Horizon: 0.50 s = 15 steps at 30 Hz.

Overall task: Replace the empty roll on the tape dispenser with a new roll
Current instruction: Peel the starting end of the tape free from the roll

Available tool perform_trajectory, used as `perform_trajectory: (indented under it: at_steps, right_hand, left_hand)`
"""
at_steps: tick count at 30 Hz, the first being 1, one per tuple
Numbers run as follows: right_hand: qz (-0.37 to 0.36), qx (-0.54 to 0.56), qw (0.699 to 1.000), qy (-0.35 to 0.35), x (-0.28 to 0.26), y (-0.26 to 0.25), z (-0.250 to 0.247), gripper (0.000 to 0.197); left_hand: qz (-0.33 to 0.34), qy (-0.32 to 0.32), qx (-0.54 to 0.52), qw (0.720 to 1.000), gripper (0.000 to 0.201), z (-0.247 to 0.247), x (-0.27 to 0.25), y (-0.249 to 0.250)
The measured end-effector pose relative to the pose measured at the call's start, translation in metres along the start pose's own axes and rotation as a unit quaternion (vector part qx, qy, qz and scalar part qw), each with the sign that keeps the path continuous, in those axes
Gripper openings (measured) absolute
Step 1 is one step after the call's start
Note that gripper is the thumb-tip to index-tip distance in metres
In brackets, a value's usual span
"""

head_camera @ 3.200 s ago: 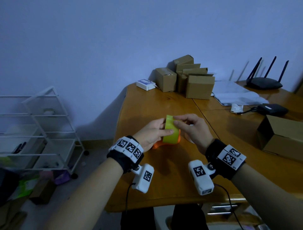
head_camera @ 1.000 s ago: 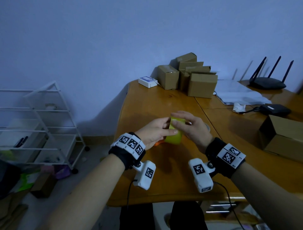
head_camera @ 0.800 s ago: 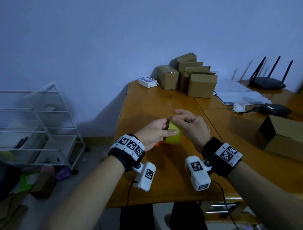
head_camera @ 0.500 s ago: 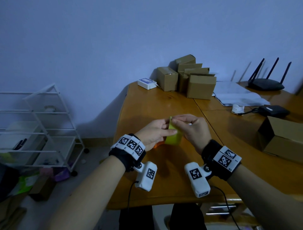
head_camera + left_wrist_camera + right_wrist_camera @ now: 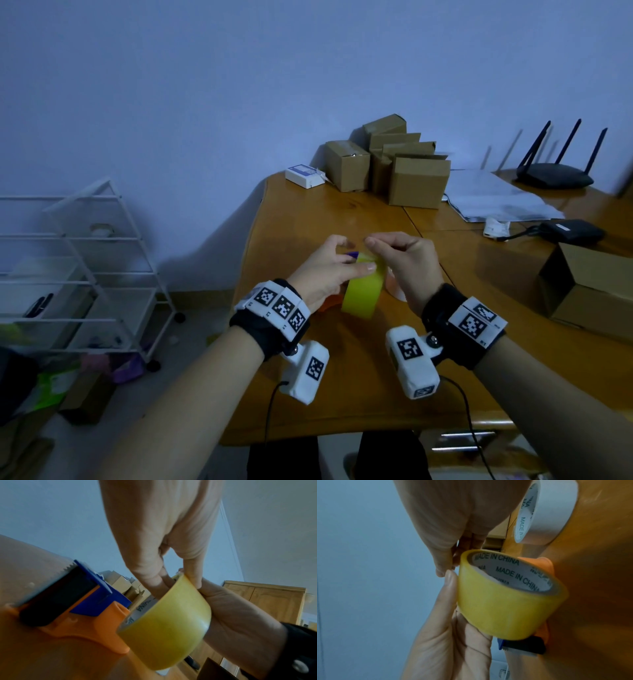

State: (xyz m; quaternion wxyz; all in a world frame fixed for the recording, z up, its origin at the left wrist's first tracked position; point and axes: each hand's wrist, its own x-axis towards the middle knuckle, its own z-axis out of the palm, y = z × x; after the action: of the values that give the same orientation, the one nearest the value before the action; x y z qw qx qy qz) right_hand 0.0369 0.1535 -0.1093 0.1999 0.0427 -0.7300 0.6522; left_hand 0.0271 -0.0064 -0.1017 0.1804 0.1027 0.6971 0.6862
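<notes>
Over table (image 5: 342,394) | left hand (image 5: 322,270) gripping yellow tape roll (image 5: 363,291) (beside orange dispenser (image 5: 82,615)) | right hand (image 5: 407,263) pinching tape end at roll's top

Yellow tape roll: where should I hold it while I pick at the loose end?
Probably across the yellow tape roll: left hand with thumb on the outer band and fingers through the open core, coming from the left. It stands on edge beside the dispenser, so the top rim stays free for the right hand.
</notes>
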Motion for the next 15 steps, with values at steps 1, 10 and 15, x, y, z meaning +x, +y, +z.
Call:
perform_trajectory:
  at_steps: [1,10,15]
  right_hand:
    - [0.002,0.002,1.0,-0.011,-0.001,0.0,0.0,0.011]
    - [-0.019,-0.048,0.994,-0.099,-0.004,-0.002,-0.003,0.017]
    - [0.004,-0.039,0.993,-0.114,-0.006,0.001,-0.007,0.029]
  left_hand:
    - [0.0,-0.007,0.0,1.0,0.061,0.0,0.0,-0.002]
    - [-0.001,-0.025,-0.028,0.999,0.025,0.007,-0.001,-0.015]
    - [-0.004,-0.018,-0.025,1.0,0.021,0.008,0.001,-0.024]
